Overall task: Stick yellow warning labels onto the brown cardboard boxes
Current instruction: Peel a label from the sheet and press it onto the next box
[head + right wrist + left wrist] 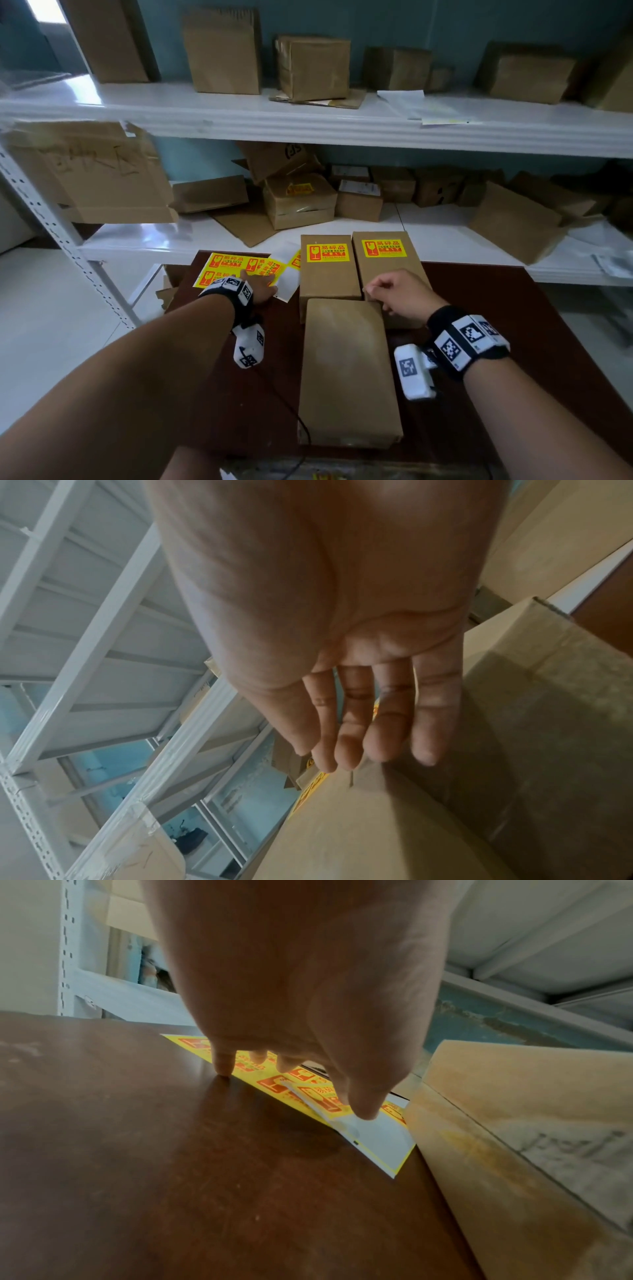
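Three brown cardboard boxes lie on the dark table (513, 325). The back left box (329, 284) and back right box (387, 270) each carry a yellow warning label (327, 253) at the far end. The near box (346, 373) has a bare top. A sheet of yellow labels (222, 265) lies left of the boxes. My left hand (260, 284) rests on that sheet; its fingertips (222, 1066) press on the label sheet (274, 1085). My right hand (400, 294) hovers over the meeting corners of the boxes, fingers relaxed (352, 748) and holding nothing, just above a box (342, 831).
A white metal shelf unit (308, 123) stands right behind the table, with several cardboard boxes (298, 202) on both levels. A flattened carton (92, 174) leans at the left upright. White floor lies left of the table. A thin black cable (291, 404) runs beside the near box.
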`<state>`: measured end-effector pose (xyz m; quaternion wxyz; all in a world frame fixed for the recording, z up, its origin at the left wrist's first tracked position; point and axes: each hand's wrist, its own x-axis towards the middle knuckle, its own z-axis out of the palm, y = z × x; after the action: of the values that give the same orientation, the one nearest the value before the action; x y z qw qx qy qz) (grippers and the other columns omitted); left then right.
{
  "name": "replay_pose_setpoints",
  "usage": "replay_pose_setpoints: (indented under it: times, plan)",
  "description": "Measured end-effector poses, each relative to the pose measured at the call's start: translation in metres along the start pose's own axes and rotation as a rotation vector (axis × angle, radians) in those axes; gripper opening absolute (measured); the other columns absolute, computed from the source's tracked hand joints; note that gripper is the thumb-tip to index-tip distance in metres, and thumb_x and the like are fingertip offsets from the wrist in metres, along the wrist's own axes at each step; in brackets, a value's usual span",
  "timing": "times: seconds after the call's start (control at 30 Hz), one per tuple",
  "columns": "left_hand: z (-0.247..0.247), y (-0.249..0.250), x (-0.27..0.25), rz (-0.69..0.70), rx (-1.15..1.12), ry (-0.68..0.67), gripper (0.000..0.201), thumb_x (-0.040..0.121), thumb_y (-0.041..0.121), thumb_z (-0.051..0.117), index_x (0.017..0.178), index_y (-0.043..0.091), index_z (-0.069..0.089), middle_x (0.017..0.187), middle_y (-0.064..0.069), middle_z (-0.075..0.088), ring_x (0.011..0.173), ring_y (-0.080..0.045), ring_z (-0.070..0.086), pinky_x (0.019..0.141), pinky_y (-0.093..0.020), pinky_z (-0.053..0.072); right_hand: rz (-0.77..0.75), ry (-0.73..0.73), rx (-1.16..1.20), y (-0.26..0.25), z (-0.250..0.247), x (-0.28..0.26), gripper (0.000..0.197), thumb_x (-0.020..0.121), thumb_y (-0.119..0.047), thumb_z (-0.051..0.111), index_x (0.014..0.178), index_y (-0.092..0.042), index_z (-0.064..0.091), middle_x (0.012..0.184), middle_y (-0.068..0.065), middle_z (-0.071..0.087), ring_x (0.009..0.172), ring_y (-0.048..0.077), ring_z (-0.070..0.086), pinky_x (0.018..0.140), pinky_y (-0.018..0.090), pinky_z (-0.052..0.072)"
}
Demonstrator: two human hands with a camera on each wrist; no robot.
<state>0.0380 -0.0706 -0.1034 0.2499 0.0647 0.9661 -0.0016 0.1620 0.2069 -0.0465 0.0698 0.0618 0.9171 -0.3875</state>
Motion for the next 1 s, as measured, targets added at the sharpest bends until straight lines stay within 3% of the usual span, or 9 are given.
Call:
replay_pose_setpoints:
  times: [0.17,0.47,0.6,0.73,0.87,1.0]
  plan:
    - [0.001,-0.001,0.004,0.008,0.047,-0.029,0.056,0.107,0.047,0.030,0.159,0.028,0.020,0.168,-0.008,0.011,0.154,-0.035,0.003,0.123,-0.049,0.005,-0.027,-0.003,0.021,-0.008,0.000,0.000,0.017,0.100,-0.029,0.059,0.094,-0.024,0.074,0.090,-0.009,0.071,0.073,0.008,0.060,0.067,0.024,0.048]
    - [0.012,0.002,-0.004,-0.007,0.164,-0.017,0.059,0.106,0.049,0.028,0.160,0.029,0.013,0.167,-0.015,0.006,0.154,-0.035,0.007,0.123,-0.052,0.011,-0.033,0.014,0.038,-0.015,-0.001,-0.002,0.016,0.100,-0.031,0.059,0.103,-0.025,0.073,0.090,0.000,0.074,0.078,0.014,0.065,0.081,0.036,0.059]
    - [0.013,0.004,-0.007,0.003,0.206,-0.007,0.058,0.107,0.045,0.027,0.160,0.028,0.013,0.167,-0.014,0.008,0.154,-0.032,0.007,0.123,-0.049,0.012,-0.029,0.004,0.054,-0.015,0.001,-0.005,0.017,0.101,-0.030,0.058,0.106,-0.024,0.073,0.090,-0.002,0.073,0.078,0.012,0.064,0.074,0.031,0.057]
    - [0.016,0.006,-0.006,-0.011,0.218,-0.020,0.058,0.106,0.036,0.035,0.160,0.029,0.013,0.167,-0.016,0.006,0.153,-0.038,0.011,0.123,-0.049,0.015,-0.031,0.008,0.054,-0.014,0.002,-0.007,0.018,0.101,-0.029,0.057,0.108,-0.023,0.073,0.091,-0.004,0.072,0.076,0.010,0.064,0.072,0.028,0.056]
    - [0.018,0.010,-0.009,-0.017,0.225,-0.002,0.060,0.105,0.029,0.038,0.160,0.024,0.014,0.167,-0.013,0.012,0.153,-0.034,0.013,0.122,-0.045,0.018,-0.029,0.007,0.056,-0.014,0.002,-0.008,0.018,0.101,-0.028,0.057,0.110,-0.022,0.072,0.092,-0.005,0.071,0.076,0.010,0.063,0.073,0.027,0.055]
    - [0.017,0.006,-0.013,-0.049,0.155,0.020,0.068,0.101,0.044,0.047,0.154,0.009,0.025,0.158,-0.013,0.033,0.148,-0.038,0.025,0.120,-0.046,0.023,-0.021,-0.001,0.066,-0.015,0.002,-0.008,0.019,0.101,-0.027,0.057,0.111,-0.023,0.072,0.094,-0.004,0.072,0.079,0.011,0.065,0.074,0.028,0.056]
